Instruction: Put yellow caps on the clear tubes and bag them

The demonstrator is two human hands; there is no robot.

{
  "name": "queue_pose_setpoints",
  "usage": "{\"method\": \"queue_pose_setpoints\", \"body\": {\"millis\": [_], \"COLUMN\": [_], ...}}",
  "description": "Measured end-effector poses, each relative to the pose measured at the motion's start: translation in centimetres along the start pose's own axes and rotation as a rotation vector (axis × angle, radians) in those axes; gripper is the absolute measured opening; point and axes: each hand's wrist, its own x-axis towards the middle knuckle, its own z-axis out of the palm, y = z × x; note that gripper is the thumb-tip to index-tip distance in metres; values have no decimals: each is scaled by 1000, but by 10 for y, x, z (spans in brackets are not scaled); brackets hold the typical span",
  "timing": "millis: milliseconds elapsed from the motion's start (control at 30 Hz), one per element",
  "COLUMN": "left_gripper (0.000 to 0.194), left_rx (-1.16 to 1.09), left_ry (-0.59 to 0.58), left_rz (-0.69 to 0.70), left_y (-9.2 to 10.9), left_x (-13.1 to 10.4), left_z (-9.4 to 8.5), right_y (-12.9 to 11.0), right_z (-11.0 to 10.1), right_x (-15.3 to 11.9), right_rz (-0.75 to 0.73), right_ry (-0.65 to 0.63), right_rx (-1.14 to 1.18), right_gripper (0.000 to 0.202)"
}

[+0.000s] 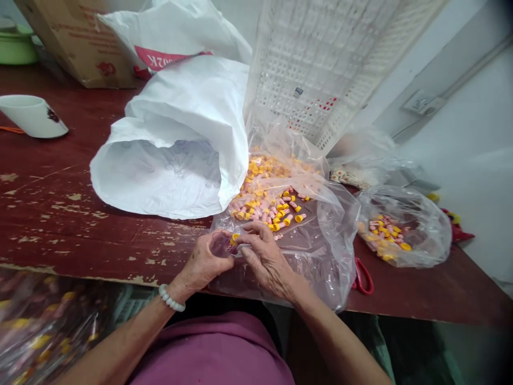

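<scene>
Near the table's front edge, my left hand (pixel 206 262) is curled around a small clear purplish cup-like piece (pixel 220 244). My right hand (pixel 262 256) touches its right side, with fingers bent at a small yellow-capped piece (pixel 234 239); whether they grip it cannot be made out. Just beyond my hands, many small pink pieces with yellow caps (pixel 276 214) lie on and under clear plastic sheeting (pixel 332 214). To their left a large white sack (pixel 188 107) lies with its mouth facing me; thin clear shapes show faintly inside.
A clear bag (pixel 428 230) of similar pieces and red-handled scissors (pixel 364 277) are on the right. A white plastic crate (pixel 316 64) stands behind. At left are a white cup (pixel 34 116), a cardboard box (pixel 92 53) and a green basin (pixel 18 47). More bagged pieces (pixel 48 331) sit below the table.
</scene>
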Motion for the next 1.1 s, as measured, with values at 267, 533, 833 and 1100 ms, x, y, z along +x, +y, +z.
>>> {"method": "queue_pose_setpoints", "body": {"millis": [267, 533, 833, 1100], "left_gripper": [45, 35, 32, 24], "left_rx": [-133, -93, 74, 34], "left_ry": [55, 61, -30, -63], "left_rz": [-249, -125, 132, 147], "left_y": [8, 3, 7, 17], "left_x": [6, 10, 3, 1], "left_z": [-8, -4, -2, -1], "right_y": [108, 126, -10, -20], "right_z": [-54, -69, -10, -3], "right_x": [-2, 0, 9, 3], "right_rz": [265, 263, 293, 113], "right_ry": [10, 85, 411, 252], "right_rx": [-647, -585, 433, 61], "right_gripper": [37, 21, 31, 33]}}
